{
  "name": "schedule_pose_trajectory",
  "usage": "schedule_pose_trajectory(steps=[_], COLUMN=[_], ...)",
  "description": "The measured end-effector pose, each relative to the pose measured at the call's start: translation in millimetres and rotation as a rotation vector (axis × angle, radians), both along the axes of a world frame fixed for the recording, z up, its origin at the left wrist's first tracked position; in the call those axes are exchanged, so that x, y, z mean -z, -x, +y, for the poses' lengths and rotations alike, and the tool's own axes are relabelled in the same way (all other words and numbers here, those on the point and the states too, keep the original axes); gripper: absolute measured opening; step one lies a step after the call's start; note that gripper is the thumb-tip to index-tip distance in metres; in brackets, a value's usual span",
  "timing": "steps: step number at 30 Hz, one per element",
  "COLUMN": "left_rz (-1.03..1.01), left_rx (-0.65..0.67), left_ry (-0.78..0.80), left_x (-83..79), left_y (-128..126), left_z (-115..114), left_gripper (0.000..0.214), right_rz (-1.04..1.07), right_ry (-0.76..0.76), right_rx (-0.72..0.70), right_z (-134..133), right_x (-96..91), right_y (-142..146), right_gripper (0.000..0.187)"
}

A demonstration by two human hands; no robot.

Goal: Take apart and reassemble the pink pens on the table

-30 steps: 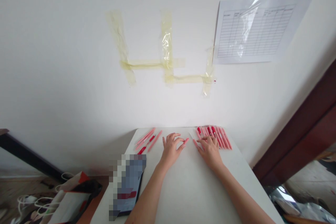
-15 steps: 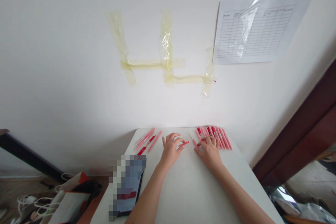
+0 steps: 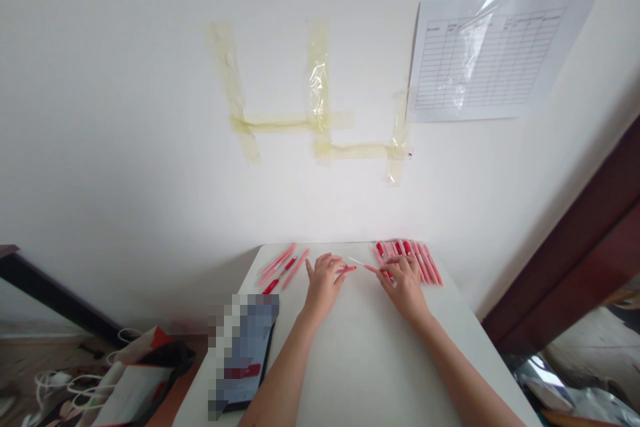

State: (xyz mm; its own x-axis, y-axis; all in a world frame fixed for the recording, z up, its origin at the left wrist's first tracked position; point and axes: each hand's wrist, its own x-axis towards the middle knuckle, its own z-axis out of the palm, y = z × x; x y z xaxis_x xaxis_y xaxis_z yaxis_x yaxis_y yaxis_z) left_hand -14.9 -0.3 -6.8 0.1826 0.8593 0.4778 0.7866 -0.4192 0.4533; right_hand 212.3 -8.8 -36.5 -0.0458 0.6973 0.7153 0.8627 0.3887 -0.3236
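My left hand (image 3: 321, 283) is closed in a pinch on a pink pen barrel (image 3: 349, 269), whose red end points right; the fingers cover the rest. Opposite it, my right hand (image 3: 404, 281) grips a pink pen part (image 3: 371, 268) between thumb and fingers. A thin white refill (image 3: 356, 261) sticks out of that part toward the left hand. The two pieces are close together but apart. Partly behind my right hand lies a row of pink pens (image 3: 424, 263), some with red parts.
Several pink pens (image 3: 296, 269) and a red pen piece (image 3: 271, 287) lie at the left of the white table (image 3: 360, 360). A phone or tablet (image 3: 250, 360), partly blurred, rests at the left edge. The wall (image 3: 320, 207) stands directly behind.
My right hand has tilted its pen part, so the white refill now points left toward the barrel. My left hand has shifted slightly, and the barrel lies more level.
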Motion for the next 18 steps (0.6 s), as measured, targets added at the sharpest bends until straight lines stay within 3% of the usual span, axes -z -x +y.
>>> schedule_pose_trajectory(steps=[10, 18], left_rz=[-0.013, 0.002], left_rx=[-0.064, -0.08], left_ry=[-0.011, -0.01], left_x=[-4.7, -2.3], left_y=[3, 3], left_z=[-3, -2], left_gripper=[0.013, 0.013], right_rz=[0.076, 0.073], right_ry=[-0.033, -0.026], right_rx=[-0.009, 0.006], right_z=[7, 7], right_x=[-5.2, -5.6], right_y=[-27, -28], right_gripper=[0.019, 0.02])
